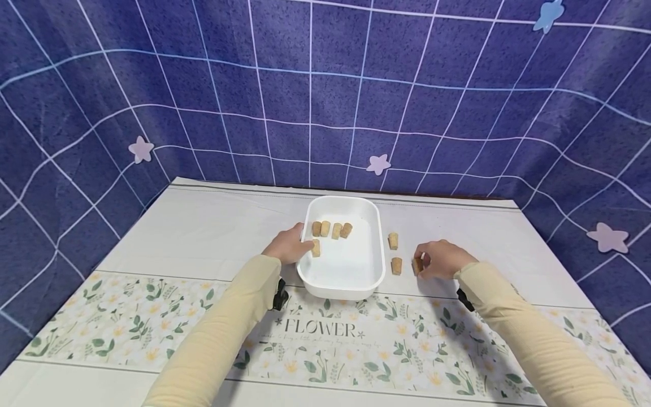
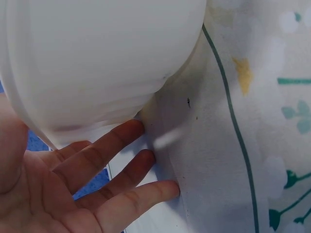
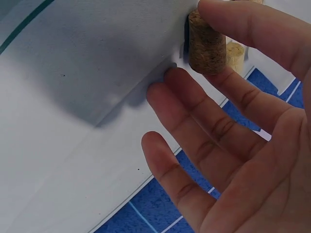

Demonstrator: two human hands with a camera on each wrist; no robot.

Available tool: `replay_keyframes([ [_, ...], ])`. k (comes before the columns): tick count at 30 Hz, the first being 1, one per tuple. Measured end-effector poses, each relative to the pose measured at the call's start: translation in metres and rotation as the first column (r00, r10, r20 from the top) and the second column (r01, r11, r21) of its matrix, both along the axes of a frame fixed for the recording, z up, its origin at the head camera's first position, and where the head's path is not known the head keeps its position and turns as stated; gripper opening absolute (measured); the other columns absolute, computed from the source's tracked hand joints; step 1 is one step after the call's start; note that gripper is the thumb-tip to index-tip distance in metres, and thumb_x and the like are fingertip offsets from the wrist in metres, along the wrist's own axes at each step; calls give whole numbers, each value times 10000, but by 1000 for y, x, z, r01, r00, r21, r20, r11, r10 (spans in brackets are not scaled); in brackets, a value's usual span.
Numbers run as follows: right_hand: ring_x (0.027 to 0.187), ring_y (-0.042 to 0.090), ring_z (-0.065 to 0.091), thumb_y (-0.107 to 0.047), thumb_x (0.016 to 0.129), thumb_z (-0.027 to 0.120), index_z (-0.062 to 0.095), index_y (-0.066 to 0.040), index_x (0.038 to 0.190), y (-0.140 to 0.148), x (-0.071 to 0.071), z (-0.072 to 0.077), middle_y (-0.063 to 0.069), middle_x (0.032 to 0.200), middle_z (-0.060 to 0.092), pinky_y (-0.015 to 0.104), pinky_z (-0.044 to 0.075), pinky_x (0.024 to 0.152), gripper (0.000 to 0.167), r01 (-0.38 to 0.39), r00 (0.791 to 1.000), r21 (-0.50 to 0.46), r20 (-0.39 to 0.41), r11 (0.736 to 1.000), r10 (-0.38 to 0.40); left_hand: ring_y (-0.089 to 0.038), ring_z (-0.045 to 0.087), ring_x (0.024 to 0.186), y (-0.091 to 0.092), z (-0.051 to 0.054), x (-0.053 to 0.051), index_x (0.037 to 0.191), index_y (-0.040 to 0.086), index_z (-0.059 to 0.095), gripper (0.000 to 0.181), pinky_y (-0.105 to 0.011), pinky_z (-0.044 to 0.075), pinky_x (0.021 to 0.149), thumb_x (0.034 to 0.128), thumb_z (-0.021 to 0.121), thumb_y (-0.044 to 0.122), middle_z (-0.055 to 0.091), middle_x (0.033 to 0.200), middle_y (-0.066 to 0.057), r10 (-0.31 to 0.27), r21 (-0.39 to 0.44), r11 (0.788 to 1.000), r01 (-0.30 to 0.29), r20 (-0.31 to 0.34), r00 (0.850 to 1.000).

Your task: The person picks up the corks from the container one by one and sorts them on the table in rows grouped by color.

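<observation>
A white rectangular tray (image 1: 343, 291) stands on the table. My left hand (image 1: 288, 245) holds its left side, with the thumb over the rim and the fingers outside against the wall, as the left wrist view also shows. Several corks (image 1: 337, 230) lie in the tray in its upper left part, one of them (image 1: 316, 248) beside the left thumb. To the right of the tray, my right hand (image 1: 443, 260) pinches a brown cork (image 3: 207, 43) between thumb and index finger, close to the tabletop. Its other fingers are spread below. Two loose corks (image 1: 393, 241) (image 1: 396, 265) stand between tray and hand.
The table has a white cover with a flowered band (image 1: 325, 350) across its front, marked FLOWER. Behind and beside the table hangs a blue curtain (image 1: 335, 102) with white grid lines and stars.
</observation>
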State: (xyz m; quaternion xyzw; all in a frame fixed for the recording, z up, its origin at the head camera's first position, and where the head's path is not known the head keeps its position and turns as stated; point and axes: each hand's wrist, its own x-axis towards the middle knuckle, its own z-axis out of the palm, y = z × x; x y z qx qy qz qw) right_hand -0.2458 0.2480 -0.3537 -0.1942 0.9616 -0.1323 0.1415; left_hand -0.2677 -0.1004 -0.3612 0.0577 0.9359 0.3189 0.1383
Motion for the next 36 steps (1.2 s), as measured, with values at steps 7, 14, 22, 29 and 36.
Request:
replay_keyframes([
  [7,813,237,594,-130,796,823,685,-47,1042,-1,1,-2,81,907,665,402,502,731,294,-8,1000,14,-13,1000,8,-296,636,1004,0,1,1,1544,-15,324,604,-405,513,881,1030,499,249,575,1366,-258,1,4,1000,-1,-1,1000],
  [14,838,246,593,-146,802,822,695,-44,1053,-1,0,-2,75,914,661,413,500,748,300,-4,1000,28,-12,1000,4,-308,627,1060,0,2,1,1553,-7,322,609,-422,499,931,1025,497,241,561,1397,-254,4,6,1000,-4,-6,1000],
  [22,806,216,566,-149,801,829,698,-30,1078,-2,1,-1,55,885,643,382,485,726,329,2,1000,22,2,1000,-2,-307,630,1055,0,3,1,1552,-9,321,605,-415,506,917,1031,500,240,554,1404,-255,1,5,1000,-1,-1,1000],
  [29,751,187,548,-112,764,832,694,-34,1051,-1,0,-3,30,828,618,358,469,693,328,-1,1000,2,-13,1000,1,-298,634,1035,0,-1,0,1548,-4,333,601,-408,509,902,1028,503,247,568,1389,-246,6,6,1000,-6,-2,1000],
  [36,753,187,539,-103,750,845,692,-59,1026,-3,0,-6,17,815,610,364,462,692,319,12,1000,8,-27,1000,-12,-298,631,1043,1,0,0,1556,4,318,605,-413,506,915,1035,499,256,566,1391,-244,7,4,1000,-7,3,1000],
])
